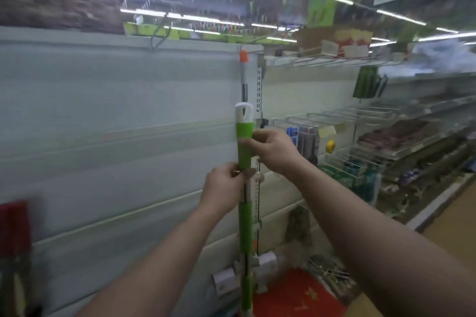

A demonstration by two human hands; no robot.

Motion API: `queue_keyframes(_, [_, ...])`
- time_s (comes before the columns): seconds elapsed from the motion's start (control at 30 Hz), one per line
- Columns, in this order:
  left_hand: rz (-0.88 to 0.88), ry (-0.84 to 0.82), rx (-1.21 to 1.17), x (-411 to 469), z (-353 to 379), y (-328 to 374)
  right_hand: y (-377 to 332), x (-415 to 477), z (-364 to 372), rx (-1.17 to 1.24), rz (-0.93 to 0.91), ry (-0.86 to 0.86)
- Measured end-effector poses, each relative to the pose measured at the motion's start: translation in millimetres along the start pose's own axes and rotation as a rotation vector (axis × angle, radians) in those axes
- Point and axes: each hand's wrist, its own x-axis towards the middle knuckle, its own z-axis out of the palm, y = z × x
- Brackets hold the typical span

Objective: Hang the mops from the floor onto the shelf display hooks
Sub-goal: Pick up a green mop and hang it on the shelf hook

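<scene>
I am holding the green mop handle (245, 216) upright in the middle of the view, with its white hanging loop (244, 111) topmost and touching nothing. My right hand (271, 149) is gripping the upper green grip (243, 128) from its 3 o'clock side, thumb and fingers curled round it. My left hand (222, 189) is pinching the shaft just below that grip, at 7 o'clock from the right hand, fingers closed on the pole. The lower shaft is running out of the bottom edge, so I cannot tell whether the mop head is off the floor. At 12 o'clock from the loop, an orange-capped mop (243, 57) is hanging against the pale back panel (128, 110), just beside the slotted upright (259, 80); what it hangs from is too blurred to make out. Judgement: the step in hand is the lift to a display hook, and the loop is sitting well below that level. I am advising a straight vertical raise, with the left hand bearing the weight and the right hand steering the loop's opening square to the hook's tip, then a lowering until the loop seats. The risk is the handle knocking the hung mop loose. At 3 o'clock wire shelves (322, 114) are carrying stock, and at 5 o'clock a red mat (296, 293) is lying on the floor.
</scene>
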Motion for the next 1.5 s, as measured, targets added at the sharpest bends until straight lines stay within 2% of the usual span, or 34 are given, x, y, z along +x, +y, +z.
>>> queue_keyframes(0.3, [0.024,0.161,0.063,33,-40,9,-26,55,12,0.102,-0.099,-0.131])
queue_keyframes(0.5, [-0.035,0.319,0.088,50,-67,23,-49,94,21,0.192,-0.202,-0.259])
queue_keyframes(0.7, [-0.047,0.483,0.181,63,-90,49,-74,129,27,0.232,-0.302,-0.311])
queue_keyframes(0.9, [-0.041,0.576,0.206,79,-105,65,-94,151,26,0.253,-0.343,-0.317])
queue_keyframes(1.2, [-0.01,0.595,0.174,93,-124,67,-116,164,32,0.242,-0.386,-0.3])
queue_keyframes(1.5, [0.0,0.535,0.125,111,-129,59,-115,180,44,0.251,-0.368,-0.233])
